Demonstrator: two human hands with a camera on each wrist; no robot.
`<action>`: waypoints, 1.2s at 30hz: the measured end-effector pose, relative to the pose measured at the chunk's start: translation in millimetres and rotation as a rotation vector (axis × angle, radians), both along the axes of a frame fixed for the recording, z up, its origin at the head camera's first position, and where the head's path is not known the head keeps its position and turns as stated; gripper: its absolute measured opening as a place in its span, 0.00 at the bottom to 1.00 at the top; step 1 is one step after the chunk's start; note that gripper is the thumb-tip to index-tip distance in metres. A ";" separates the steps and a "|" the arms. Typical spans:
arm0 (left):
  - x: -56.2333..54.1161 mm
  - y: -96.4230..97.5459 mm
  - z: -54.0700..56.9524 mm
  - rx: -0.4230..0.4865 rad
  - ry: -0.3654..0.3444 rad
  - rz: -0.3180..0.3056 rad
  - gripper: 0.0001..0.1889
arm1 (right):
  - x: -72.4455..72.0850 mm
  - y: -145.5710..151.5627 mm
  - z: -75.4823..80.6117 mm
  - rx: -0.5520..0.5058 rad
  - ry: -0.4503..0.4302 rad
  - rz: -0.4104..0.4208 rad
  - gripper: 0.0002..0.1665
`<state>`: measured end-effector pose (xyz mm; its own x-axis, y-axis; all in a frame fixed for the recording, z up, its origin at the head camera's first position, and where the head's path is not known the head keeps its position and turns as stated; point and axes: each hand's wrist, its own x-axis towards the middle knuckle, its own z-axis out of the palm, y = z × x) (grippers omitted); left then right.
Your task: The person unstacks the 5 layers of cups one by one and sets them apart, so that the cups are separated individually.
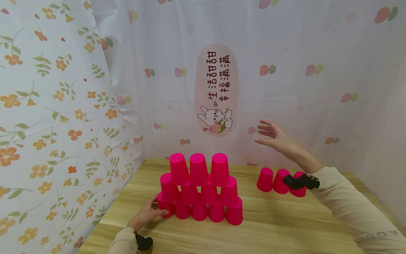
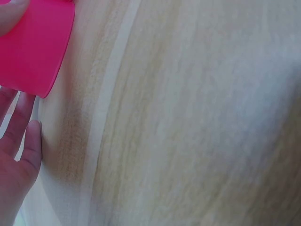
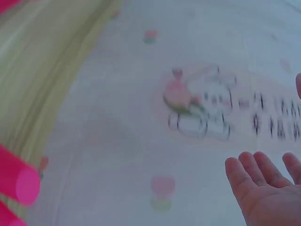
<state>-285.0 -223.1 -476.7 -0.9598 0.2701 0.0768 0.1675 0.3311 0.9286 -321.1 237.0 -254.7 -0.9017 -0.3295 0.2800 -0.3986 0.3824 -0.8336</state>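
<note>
A stepped wall of upside-down pink cups (image 1: 199, 194) stands on the table, with several in the bottom and middle rows and three on top. At its lower left end my left hand (image 1: 146, 212) holds the end cup (image 1: 166, 205), thumb in front and fingers around the far side. The left wrist view shows that cup (image 2: 35, 49) between the thumb and the fingers (image 2: 23, 117). My right hand (image 1: 272, 137) is raised in the air, fingers extended, touching nothing. In the right wrist view the right hand (image 3: 270, 195) has its palm turned up before the curtain.
Three more upside-down pink cups (image 1: 265, 180) stand in a row on the right, below the right forearm, which partly covers the last one. A printed curtain (image 1: 165, 116) hangs behind the wooden table (image 1: 269, 225); a floral one (image 1: 57, 116) hangs at the left.
</note>
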 end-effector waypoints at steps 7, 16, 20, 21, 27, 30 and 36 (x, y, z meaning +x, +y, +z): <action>-1.7 -0.1 -1.9 0.000 0.016 -0.002 0.33 | 7.7 -48.5 -20.9 -0.019 -0.085 0.168 0.40; -3.0 2.9 -1.6 0.001 0.005 0.016 0.33 | 14.7 -73.8 -44.9 -0.037 -0.143 0.255 0.41; -1.8 1.9 -1.4 0.003 -0.002 0.033 0.34 | 16.6 -82.5 -52.6 -0.026 -0.154 0.279 0.43; -1.4 1.4 -1.5 0.003 -0.001 0.034 0.34 | 17.1 -84.6 -54.3 -0.032 -0.161 0.286 0.44; -0.6 -0.8 -2.5 0.004 0.014 0.023 0.33 | 17.7 -93.0 -63.6 -0.075 -0.175 0.314 0.40; -0.4 -0.6 -3.0 0.001 0.014 0.018 0.33 | 18.2 -94.3 -66.9 -0.078 -0.167 0.322 0.37; -0.2 -0.6 -3.0 0.004 0.005 0.025 0.33 | 19.9 -96.1 -66.3 -0.070 -0.166 0.312 0.35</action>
<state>-285.2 -223.7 -479.7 -0.9659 0.2453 0.0828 0.1638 0.3313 0.9292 -301.3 140.9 -321.0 -0.7955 -0.5817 0.1699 -0.3445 0.2033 -0.9165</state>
